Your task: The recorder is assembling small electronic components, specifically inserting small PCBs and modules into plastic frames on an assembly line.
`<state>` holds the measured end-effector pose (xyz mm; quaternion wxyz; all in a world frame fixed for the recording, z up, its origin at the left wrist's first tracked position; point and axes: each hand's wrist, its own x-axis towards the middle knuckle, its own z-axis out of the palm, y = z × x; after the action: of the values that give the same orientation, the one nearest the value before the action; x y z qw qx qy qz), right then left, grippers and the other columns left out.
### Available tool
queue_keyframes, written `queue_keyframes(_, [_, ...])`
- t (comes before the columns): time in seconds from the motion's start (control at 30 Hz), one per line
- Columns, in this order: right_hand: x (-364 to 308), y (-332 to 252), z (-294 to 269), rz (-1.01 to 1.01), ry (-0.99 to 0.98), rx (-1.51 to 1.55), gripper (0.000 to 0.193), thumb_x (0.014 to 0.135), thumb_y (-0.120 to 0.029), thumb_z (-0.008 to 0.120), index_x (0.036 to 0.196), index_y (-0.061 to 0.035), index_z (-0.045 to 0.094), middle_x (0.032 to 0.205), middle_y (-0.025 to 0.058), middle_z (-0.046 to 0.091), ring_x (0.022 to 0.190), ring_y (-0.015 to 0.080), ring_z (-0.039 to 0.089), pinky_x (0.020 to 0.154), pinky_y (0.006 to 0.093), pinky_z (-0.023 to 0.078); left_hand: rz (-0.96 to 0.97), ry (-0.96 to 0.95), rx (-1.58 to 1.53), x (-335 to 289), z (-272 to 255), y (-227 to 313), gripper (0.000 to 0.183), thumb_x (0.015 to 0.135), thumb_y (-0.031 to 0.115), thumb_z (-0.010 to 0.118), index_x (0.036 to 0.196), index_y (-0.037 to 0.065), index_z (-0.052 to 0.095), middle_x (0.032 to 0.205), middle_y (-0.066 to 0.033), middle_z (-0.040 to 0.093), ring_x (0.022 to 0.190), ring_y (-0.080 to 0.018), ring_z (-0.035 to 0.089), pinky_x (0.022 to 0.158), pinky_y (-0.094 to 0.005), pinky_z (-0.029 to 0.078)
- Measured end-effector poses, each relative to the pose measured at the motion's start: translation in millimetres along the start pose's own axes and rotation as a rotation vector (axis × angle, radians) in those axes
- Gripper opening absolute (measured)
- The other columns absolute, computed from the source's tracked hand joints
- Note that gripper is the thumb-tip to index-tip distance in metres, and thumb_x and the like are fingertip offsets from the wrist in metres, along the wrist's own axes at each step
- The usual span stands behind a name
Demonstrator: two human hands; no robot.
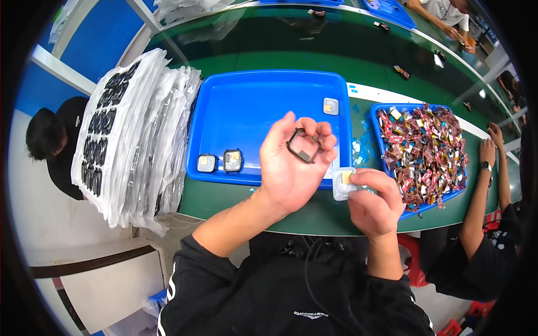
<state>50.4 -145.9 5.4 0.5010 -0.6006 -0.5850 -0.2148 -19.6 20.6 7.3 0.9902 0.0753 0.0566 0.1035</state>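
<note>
Currently, one dark square frame (303, 155) clamped in the grip of the left hand (286, 176) over the blue tray (258, 109) toward its near-right corner, one whitish square piece (339, 191) pinched by the right hand (375, 203) at that corner: apparently a pairing step, next calling for careful alignment.

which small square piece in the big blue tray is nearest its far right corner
The pale-edged piece, alone at upper right; two others sit side by side, lower left in the tray.

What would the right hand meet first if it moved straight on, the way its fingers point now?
The right hand, with its clear square case, would probably meet the left hand first, though depth is unclear.
</note>
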Motion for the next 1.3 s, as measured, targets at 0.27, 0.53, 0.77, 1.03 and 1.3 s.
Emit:
queue_keyframes(0.27, [4.6,-34.1,8.1,0.886,0.177,0.705,0.027,0.088,0.009,0.053,0.114,0.0070,0.048,0.097,0.0147,0.060,0.077,0.0175,0.067,0.070,0.0273,0.058,0.171,-0.132,-0.018,-13.7,2.8,-18.8,0.036,0.097,0.026,0.036,0.088,0.000,0.059,0.123,-0.0196,0.056,0.126,-0.0357,0.047,0.106,-0.0453,0.041])
queue_keyframes(0.53, [3.6,-43.0,16.7,1.085,0.278,1.070,0.013,0.094,-0.002,0.053,0.106,0.0024,0.049,0.096,0.0124,0.061,0.076,0.0168,0.067,0.066,0.0265,0.059,0.566,-0.143,0.368,-25.2,3.6,-43.6,0.040,0.096,0.031,0.029,0.093,0.001,0.055,0.124,-0.0208,0.055,0.120,-0.0407,0.053,0.099,-0.0476,0.048])
queue_keyframes(0.77, [12.8,-15.6,-19.9,0.828,0.073,0.712,0.011,0.099,-0.013,0.044,0.103,-0.0019,0.044,0.111,0.0192,0.057,0.101,0.0187,0.057,0.073,0.0286,0.054,-0.052,0.189,0.470,-16.4,8.9,-11.0,0.068,0.099,0.051,0.026,0.140,-0.002,0.038,0.131,-0.0198,0.054,0.110,-0.0327,0.061,0.062,-0.0372,0.056])
queue_keyframes(1.03, [28.4,-14.3,-10.9,0.685,-0.469,0.430,0.009,0.086,0.004,0.058,0.094,0.0004,0.055,0.111,0.0153,0.057,0.099,0.0245,0.059,0.082,0.0298,0.048,-0.472,0.233,0.861,-7.4,19.2,1.1,0.080,0.097,0.063,0.027,0.150,0.004,0.019,0.128,-0.0176,0.053,0.098,-0.0174,0.061,0.057,-0.0286,0.053])
queue_keyframes(1.3, [0.0,1.5,12.2,0.959,0.233,0.862,0.009,0.096,-0.005,0.052,0.104,-0.0021,0.050,0.099,0.0038,0.057,0.093,0.0088,0.055,0.084,0.0238,0.044,-0.192,-0.040,0.649,-14.4,2.7,-13.0,0.043,0.103,0.021,0.044,0.138,-0.003,0.041,0.128,-0.0126,0.054,0.111,-0.0192,0.058,0.098,-0.0344,0.048])
